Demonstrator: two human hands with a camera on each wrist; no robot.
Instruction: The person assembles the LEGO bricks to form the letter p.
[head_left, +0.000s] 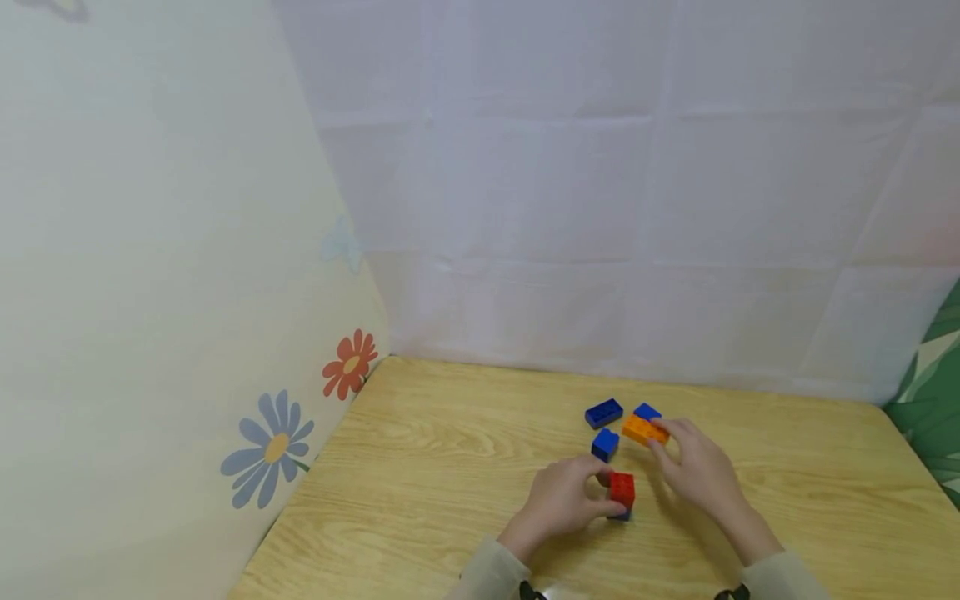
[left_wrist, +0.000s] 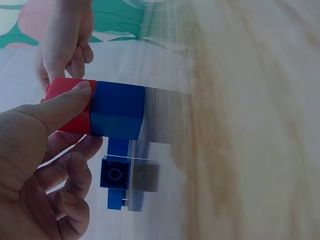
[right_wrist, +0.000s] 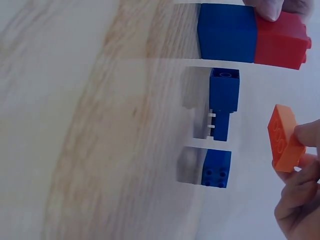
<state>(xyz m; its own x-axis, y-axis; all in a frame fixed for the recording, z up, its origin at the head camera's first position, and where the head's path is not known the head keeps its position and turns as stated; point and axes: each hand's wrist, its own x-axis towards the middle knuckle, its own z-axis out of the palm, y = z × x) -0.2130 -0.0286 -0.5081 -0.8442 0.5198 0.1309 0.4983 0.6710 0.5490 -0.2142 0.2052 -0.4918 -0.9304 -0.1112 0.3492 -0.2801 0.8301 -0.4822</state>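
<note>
My left hand (head_left: 564, 498) pinches a red brick (head_left: 622, 487) between thumb and fingers. In the left wrist view the red brick sits against a blue brick (left_wrist: 118, 109), which stands on the table under it. An orange brick (head_left: 643, 429) is gripped by my right hand (head_left: 701, 468). The right wrist view shows that orange brick (right_wrist: 285, 139) held above the tabletop, its hollow underside partly visible. Three loose blue bricks lie just beyond the hands: one on its side (head_left: 605, 444), one farther back (head_left: 603, 413), and one partly hidden (head_left: 647, 411) behind the orange brick.
The wood-grain table (head_left: 420, 467) reaches back to a white cloth wall (head_left: 525, 208). At the left stands a pale wall (head_left: 150, 250) with printed flowers. Green leaf print (head_left: 937, 400) shows at the right edge.
</note>
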